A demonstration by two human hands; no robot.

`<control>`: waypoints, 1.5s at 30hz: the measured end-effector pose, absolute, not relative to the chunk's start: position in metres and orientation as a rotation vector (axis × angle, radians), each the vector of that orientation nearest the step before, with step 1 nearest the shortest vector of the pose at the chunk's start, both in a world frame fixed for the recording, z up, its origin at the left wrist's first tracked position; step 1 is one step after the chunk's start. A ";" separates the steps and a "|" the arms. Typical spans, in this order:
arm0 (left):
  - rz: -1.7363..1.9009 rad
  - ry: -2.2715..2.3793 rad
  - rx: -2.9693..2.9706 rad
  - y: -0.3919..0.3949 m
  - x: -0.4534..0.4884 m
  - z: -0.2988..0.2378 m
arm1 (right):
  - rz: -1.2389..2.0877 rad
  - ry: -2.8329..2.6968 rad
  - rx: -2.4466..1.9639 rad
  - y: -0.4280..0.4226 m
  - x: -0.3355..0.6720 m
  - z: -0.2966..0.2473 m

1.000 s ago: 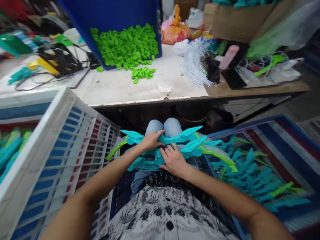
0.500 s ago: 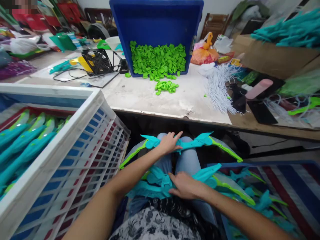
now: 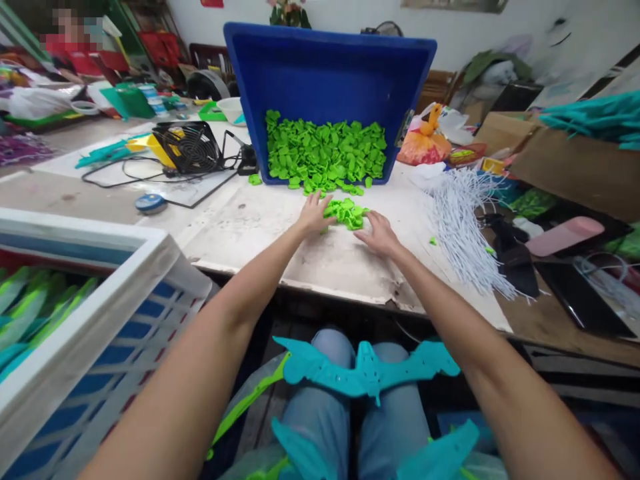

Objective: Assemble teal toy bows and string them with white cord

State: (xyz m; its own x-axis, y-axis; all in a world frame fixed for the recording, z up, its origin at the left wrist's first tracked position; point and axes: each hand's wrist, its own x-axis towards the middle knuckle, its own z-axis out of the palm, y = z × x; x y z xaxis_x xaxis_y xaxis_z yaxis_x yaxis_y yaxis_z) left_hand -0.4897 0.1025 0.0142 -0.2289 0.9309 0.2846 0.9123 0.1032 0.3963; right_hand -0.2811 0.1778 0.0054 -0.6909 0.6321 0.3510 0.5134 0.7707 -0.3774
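Both of my arms reach over the table to a small heap of green plastic pieces (image 3: 347,213). My left hand (image 3: 313,215) lies at the heap's left side with fingers spread and touching it. My right hand (image 3: 378,233) rests flat at the heap's right side, fingers stretched out. Behind the heap a tilted blue bin (image 3: 327,73) spills many more green pieces (image 3: 325,152). A teal bow-shaped toy part (image 3: 367,370) lies across my knees, with neither hand on it. More teal parts (image 3: 300,453) sit lower on my lap.
A white crate (image 3: 95,320) holding teal and green parts stands at my left. A small black fan (image 3: 189,148) with cables sits left of the bin. White strings (image 3: 463,217), a pink bottle (image 3: 564,236) and a cardboard box (image 3: 565,163) lie at the right.
Both hands left the teal parts on my lap and moved up and forward to the green heap on the table. One teal part now lies loose across my knees.
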 end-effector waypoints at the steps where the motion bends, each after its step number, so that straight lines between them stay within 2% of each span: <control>1: 0.697 2.256 1.949 0.110 -0.491 0.010 | 0.342 -2.522 -0.873 0.192 -0.295 0.000; 5: 0.578 2.103 2.108 0.099 -0.477 -0.006 | 0.297 -2.599 -0.814 0.192 -0.301 -0.011; 10: 0.503 1.879 2.331 0.049 -0.445 -0.006 | 0.155 -2.651 -0.605 0.145 -0.233 -0.006; 13: 0.485 1.913 2.286 0.035 -0.434 0.002 | 0.044 -2.655 -0.627 0.127 -0.198 -0.003; 18: 0.771 2.162 2.184 0.019 -0.417 0.013 | -0.021 -2.658 -0.692 0.118 -0.167 -0.003; 21: 0.888 2.124 2.225 0.001 -0.388 0.013 | 0.004 -2.657 -0.616 0.116 -0.154 -0.001; 26: 0.858 2.017 2.217 -0.028 -0.328 0.006 | -0.023 -2.433 -0.855 0.097 -0.148 0.007; 31: 0.972 2.053 2.003 -0.073 -0.286 -0.002 | -0.137 -2.531 -1.086 0.081 -0.166 0.011; 36: 0.689 2.008 1.761 -0.122 -0.257 -0.024 | 0.103 -2.455 -1.025 0.090 -0.164 0.006; 39: 0.721 1.978 1.808 -0.144 -0.234 -0.029 | 0.230 -2.349 -0.945 0.096 -0.155 -0.002; 41: 0.653 1.820 1.862 -0.160 -0.219 -0.026 | 0.341 -2.297 -0.915 0.100 -0.148 -0.007; 45: 0.266 1.337 1.863 -0.193 -0.198 -0.017 | 0.568 -2.113 -0.945 0.099 -0.134 -0.006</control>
State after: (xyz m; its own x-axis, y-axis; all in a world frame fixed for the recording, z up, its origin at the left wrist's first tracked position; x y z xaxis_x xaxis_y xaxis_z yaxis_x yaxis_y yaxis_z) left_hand -0.1981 -0.1928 -0.0165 0.4166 0.8671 -0.2731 0.6964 -0.1113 0.7090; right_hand -0.1337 0.0995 -0.0060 -0.4543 0.7710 0.4463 0.4429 0.6302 -0.6377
